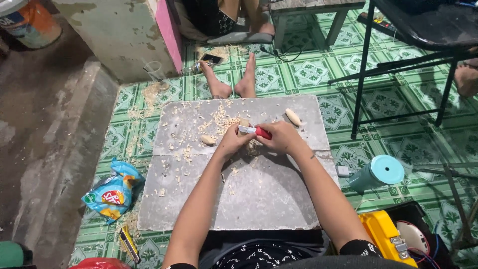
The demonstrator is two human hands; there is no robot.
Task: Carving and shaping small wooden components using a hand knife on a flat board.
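On a grey worktop (259, 199) over green floor tiles, the left hand (230, 143) grips a wood block (243, 123), steadying it for the right hand's (283, 137) red-handled knife (255, 131).

Even overhead light, soft shadows beneath the forearms on the grey board (259, 199); wide-angle bending at frame edges, slight softness throughout.

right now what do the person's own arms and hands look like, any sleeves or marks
Both arms are bare from wrist to near the shoulder. Short black sleeves show only at the bottom edge of the view, above a black garment with a white pattern. The left hand and right hand wear no gloves; no rings or watch can be made out. A small dark mark sits on the right forearm.
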